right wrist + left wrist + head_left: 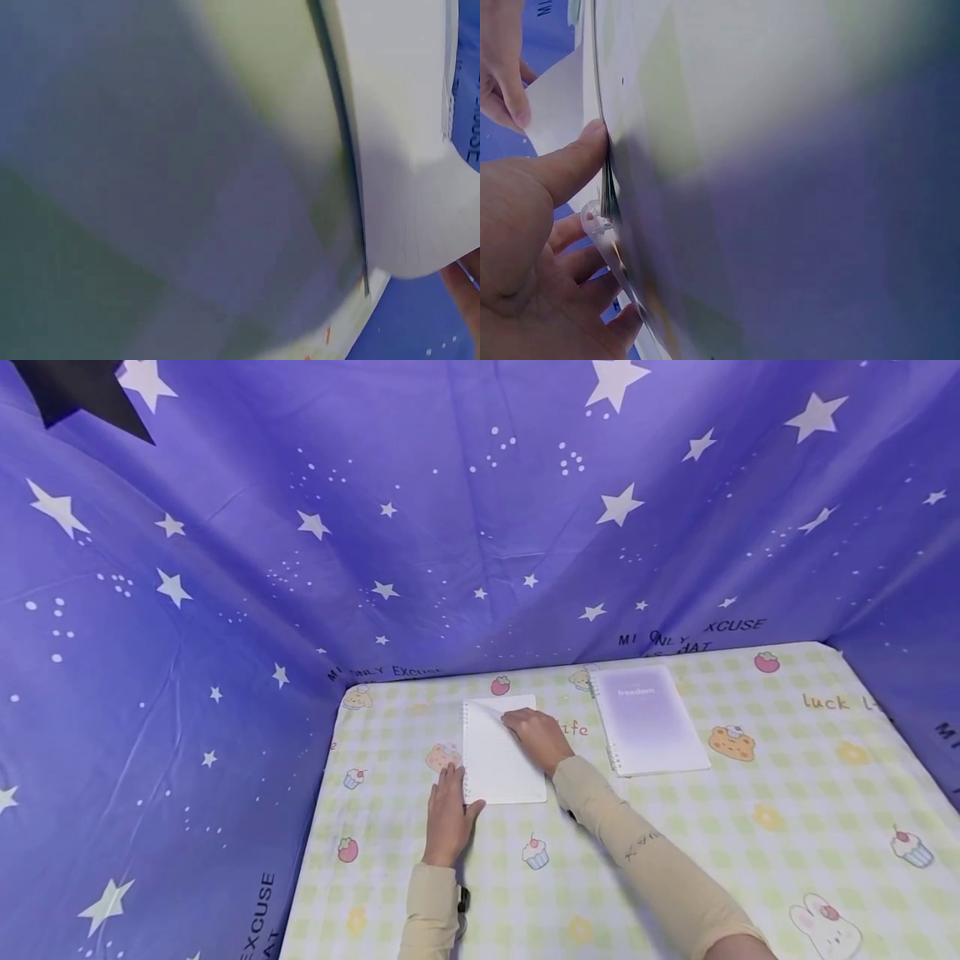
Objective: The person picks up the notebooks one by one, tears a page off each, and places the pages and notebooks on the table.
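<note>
A spiral notebook (504, 781) lies opened on the table with white pages showing, its ring binding along the left side. My right hand (538, 737) pinches a page near its upper right corner. The lifted page (420, 225) curves up from the stack in the right wrist view, with fingertips at its edge. At the lower left corner rests my left hand (448, 817), its thumb on the notebook's bottom edge and its fingers stretched along the binding. In the left wrist view a clear ring (595, 217) shows between the thumb and fingers.
A second spiral notebook (652, 722) with a purple cover reading "freedom" lies shut to the right. The checked tablecloth (637, 877) has printed cupcakes and bears. Purple star-patterned curtains (480, 527) hang behind the table and at both sides.
</note>
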The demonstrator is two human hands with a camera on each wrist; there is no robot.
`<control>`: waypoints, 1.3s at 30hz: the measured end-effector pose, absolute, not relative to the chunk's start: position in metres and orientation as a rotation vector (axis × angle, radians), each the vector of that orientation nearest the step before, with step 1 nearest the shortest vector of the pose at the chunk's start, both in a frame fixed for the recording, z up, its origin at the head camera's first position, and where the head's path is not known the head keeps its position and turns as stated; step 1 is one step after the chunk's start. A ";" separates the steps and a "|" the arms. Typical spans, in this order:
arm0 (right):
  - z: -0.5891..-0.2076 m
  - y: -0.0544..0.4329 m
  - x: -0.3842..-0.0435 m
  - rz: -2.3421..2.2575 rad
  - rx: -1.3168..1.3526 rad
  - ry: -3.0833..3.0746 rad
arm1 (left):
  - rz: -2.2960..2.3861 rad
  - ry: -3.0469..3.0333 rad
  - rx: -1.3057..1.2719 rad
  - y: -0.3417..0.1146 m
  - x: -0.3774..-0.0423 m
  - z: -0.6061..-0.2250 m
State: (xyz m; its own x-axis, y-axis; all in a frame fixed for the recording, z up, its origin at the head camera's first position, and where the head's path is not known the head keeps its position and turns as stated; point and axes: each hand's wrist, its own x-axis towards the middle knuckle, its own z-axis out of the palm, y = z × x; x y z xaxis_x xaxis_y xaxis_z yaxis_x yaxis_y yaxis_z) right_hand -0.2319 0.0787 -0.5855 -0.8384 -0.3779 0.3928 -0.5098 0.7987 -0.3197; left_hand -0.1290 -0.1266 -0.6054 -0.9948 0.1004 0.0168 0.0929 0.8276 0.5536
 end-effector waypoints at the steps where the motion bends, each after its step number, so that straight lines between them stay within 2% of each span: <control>1: -0.586 0.077 -0.229 0.601 0.684 -2.679 | 0.899 2.994 0.167 -0.127 -0.130 -0.605; 16: -0.601 0.051 -0.209 0.427 0.751 -2.637 | 0.748 3.153 0.316 -0.129 -0.144 -0.603; 39: -0.598 0.045 -0.204 0.156 0.862 -2.632 | 0.617 3.039 0.373 -0.129 -0.156 -0.601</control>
